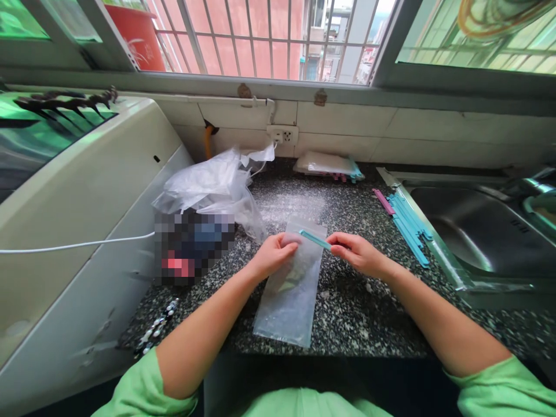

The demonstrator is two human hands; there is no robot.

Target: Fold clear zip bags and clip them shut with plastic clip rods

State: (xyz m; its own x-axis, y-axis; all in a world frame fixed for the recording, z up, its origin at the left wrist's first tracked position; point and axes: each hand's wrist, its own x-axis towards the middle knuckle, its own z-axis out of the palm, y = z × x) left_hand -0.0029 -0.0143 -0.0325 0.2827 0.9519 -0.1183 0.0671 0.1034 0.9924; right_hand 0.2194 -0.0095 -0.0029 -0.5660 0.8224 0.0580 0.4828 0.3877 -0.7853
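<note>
A clear plastic bag (289, 301) lies flat on the speckled dark countertop in front of me. My left hand (277, 253) is closed on its upper left edge, thumb on top. Between the fingertips of my right hand (358, 253) is one end of a teal bag clip (313, 238), a slim strip slanting across the upper part of the bag. Whether the clip touches the film is not clear. To the right, beside the sink, lies a pile of teal bag clips (408, 229) with one pink clip (383, 201) at its left end.
A crumpled heap of clear plastic bags (212, 179) sits at the back left, behind a blurred-out dark object (195, 246). Against the wall lies a filled bag (325, 164) with clips. A steel sink (438, 278) is on the right; a white cable (78, 248) crosses from the left.
</note>
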